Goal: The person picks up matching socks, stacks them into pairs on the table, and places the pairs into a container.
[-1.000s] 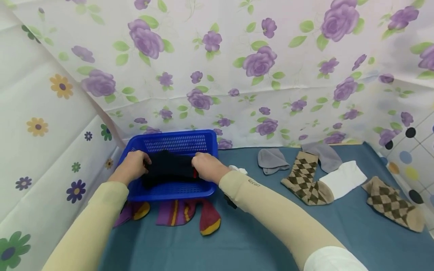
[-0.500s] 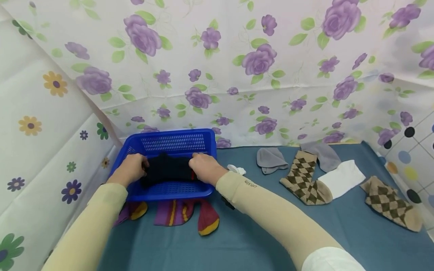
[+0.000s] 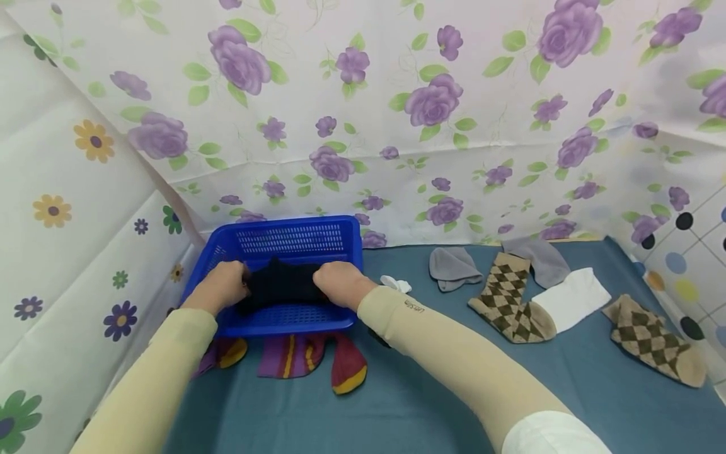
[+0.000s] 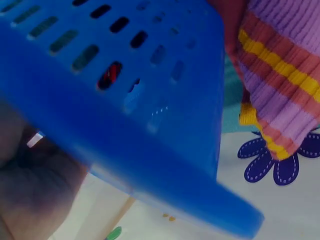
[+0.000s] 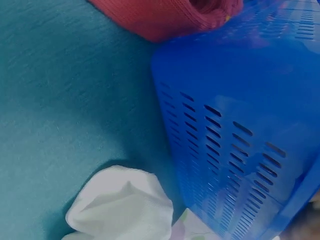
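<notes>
Both your left hand (image 3: pixel 224 284) and right hand (image 3: pixel 342 282), now closer together, grip the long black cloth (image 3: pixel 283 284) centre-left, arranging seemingly unfinished.

Soft, even light; blurred blue basket rim (image 4: pixel 125 150) in the left wrist view, faint shadows.

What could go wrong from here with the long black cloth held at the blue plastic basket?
The left hand and right hand grip the long black cloth at opposite ends; letting go unevenly might bunch it.

The purple-and-maroon striped knitted sock lies right by the blue slatted plastic basket's near side, so a nudge could push or trap it.

The crumpled white fabric piece beside the basket might get brushed aside.
</notes>
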### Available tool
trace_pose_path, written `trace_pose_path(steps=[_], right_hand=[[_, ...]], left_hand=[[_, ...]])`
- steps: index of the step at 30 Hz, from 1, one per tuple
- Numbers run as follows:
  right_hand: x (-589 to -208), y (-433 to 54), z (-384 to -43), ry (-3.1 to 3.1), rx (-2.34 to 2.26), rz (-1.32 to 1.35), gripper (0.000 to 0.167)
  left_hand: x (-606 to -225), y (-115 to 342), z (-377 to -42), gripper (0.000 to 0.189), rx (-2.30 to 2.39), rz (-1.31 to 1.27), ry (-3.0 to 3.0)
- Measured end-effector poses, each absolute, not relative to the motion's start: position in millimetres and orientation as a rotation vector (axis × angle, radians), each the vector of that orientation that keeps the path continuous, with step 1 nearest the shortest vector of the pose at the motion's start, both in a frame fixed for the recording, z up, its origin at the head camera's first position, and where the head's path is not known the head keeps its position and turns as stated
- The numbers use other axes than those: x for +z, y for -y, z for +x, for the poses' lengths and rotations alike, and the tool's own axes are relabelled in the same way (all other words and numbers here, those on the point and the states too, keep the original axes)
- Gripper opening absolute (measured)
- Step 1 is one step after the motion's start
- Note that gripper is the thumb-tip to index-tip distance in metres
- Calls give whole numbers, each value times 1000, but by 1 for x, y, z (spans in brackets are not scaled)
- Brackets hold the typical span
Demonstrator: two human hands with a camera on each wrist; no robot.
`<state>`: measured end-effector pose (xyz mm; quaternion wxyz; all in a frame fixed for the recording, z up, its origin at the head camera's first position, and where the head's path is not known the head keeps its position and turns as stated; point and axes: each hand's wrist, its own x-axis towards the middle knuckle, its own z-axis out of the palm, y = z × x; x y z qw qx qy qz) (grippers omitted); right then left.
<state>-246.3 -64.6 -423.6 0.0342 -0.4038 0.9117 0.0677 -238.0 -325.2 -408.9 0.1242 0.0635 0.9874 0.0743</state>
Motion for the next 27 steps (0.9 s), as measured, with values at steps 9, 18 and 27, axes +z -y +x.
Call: trace_pose_path(steps=[9, 18, 27], right_hand=[[-419, 65, -246, -2750, 171, -1164, 14], [-402, 52, -242, -2786, -127, -1254, 25], [-371, -6, -218, -2958, -360, -1347, 29]], left_hand=[[-407, 320, -231, 50, 247, 86, -2738], [-387, 289, -216, 38, 237, 141, -3011], [-353, 191, -174, 30, 523, 402, -3330]])
